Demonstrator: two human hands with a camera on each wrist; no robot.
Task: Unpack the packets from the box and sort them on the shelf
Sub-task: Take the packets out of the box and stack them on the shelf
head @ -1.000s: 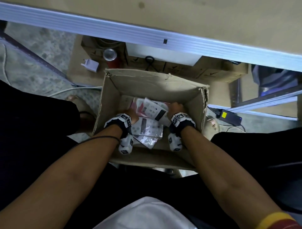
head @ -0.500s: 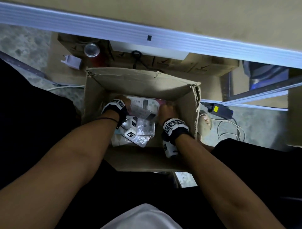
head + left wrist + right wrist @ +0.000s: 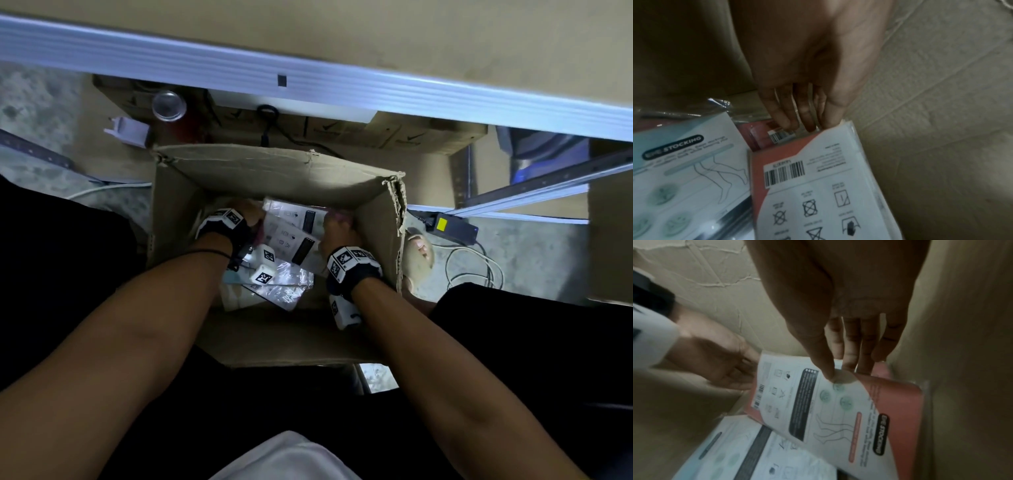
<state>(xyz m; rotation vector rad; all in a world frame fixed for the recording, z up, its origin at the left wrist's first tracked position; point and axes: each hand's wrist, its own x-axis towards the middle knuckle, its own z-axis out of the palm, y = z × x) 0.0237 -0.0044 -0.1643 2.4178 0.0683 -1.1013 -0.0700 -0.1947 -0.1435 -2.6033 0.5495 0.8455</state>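
An open cardboard box [image 3: 274, 161] stands on the floor between my legs, with both hands inside it. A red-and-white stocking packet [image 3: 294, 222] [image 3: 818, 186] [image 3: 838, 410] stands tilted near the far wall. My right hand [image 3: 339, 229] [image 3: 849, 321] pinches its right edge, thumb on the printed face and fingers behind. My left hand [image 3: 246, 216] [image 3: 807, 81] [image 3: 715, 361] grips its left edge, fingertips hidden behind it. Another red packet [image 3: 760, 138] lies behind it. Blue-and-white packets [image 3: 274, 287] [image 3: 684, 170] [image 3: 756, 459] in clear wrap lie flat on the box floor.
A shelf's aluminium edge [image 3: 342, 89] runs across the top. Under it sit flat cartons [image 3: 376, 133], a red can [image 3: 169, 106] and a white plug [image 3: 128, 132]. A power brick [image 3: 445, 226] and cables [image 3: 472, 263] lie right of the box, by a bare foot [image 3: 419, 250].
Both hands have moved from the middle of the box toward its far wall and taken the red packet by its two edges. The blue packets stay flat.
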